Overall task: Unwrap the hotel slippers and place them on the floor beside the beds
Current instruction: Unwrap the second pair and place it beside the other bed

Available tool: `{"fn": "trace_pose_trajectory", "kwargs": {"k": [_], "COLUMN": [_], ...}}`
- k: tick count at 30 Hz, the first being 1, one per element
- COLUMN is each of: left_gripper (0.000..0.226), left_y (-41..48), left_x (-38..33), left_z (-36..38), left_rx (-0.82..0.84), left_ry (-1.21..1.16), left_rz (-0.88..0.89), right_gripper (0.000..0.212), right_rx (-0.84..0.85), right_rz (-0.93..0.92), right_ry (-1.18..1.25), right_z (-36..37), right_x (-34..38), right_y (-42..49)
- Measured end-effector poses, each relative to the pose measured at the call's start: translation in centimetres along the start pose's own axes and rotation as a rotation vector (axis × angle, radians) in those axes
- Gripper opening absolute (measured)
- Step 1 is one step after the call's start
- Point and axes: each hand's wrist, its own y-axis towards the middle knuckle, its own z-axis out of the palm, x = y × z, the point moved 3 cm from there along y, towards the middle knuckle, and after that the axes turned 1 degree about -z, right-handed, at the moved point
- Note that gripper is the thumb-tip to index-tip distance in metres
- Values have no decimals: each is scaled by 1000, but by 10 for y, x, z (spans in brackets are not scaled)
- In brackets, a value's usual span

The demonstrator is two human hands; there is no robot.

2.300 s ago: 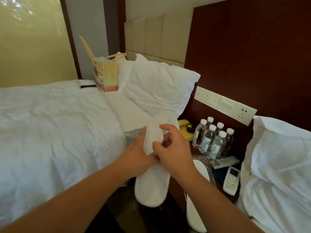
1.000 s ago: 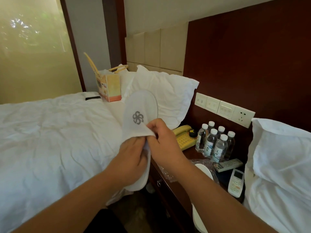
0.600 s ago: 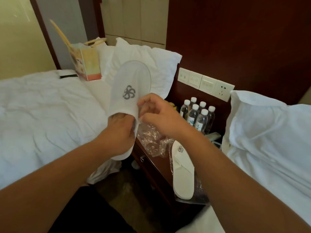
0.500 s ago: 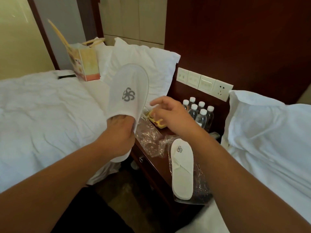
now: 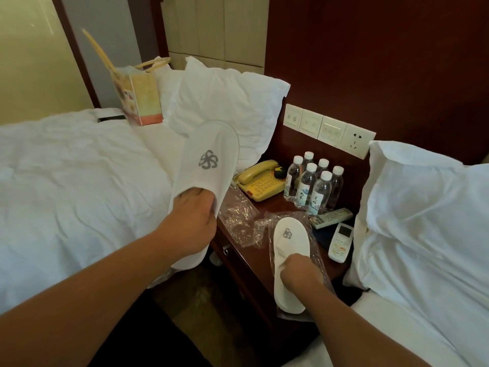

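Slipper [image 5: 209, 160] gripped by left hand [image 5: 194, 218]; right hand [image 5: 299, 271] fingers pinch second slipper [image 5: 289, 247].

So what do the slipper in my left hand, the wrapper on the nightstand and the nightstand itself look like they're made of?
Slipper: soft white matte fabric, probably thin terry or non-woven cloth, with a grey printed logo; it bends in the left hand.
Wrapper: thin clear plastic film, crinkled and glinting.
Nightstand: dark reddish wood or veneer, glossy; I can't tell which.
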Motion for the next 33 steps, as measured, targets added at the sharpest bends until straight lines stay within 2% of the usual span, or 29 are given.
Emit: {"fn": "trace_pose_trajectory", "kwargs": {"k": [3,5,10,17,21,24,28,31,33], "left_gripper": [17,17,13,22,25,25,39,22,60], "left_y": [0,-1,-3,-3,-2,-3,-1,-1,0], "left_x": [3,4,7,15,18,19,20,23,28], "left_z": [-1,-1,0,-3,-6,-7,-10,-13,-10], "left_rx": [-9,-13,5,-29,-21,-10,81,110,112], "left_ry": [3,5,6,-46,-40,-29,-54,-66,-39], "left_rz": [-19,-22,-16,-28,-36,-41,-95,-153,-206], "right_gripper": [33,37,39,42,47,42,37,34,32], "right_rx": [-136,-161,-112,-59,-265,-476,-654,-751,-807], "right_rz": [-55,-93,-107,-146,-141,-246,-434,-592,-687], "right_ry": [-176,-295,-258,-271,-160,-77,106,265,374], "right_z": [-4,-5,-6,0,-11,-36,-80,-109,-119], "right_x": [-1,-3,-5,-7,-5,9,48,85,105], "right_y": [1,3,10,8,8,7,2,-12,-24]}}
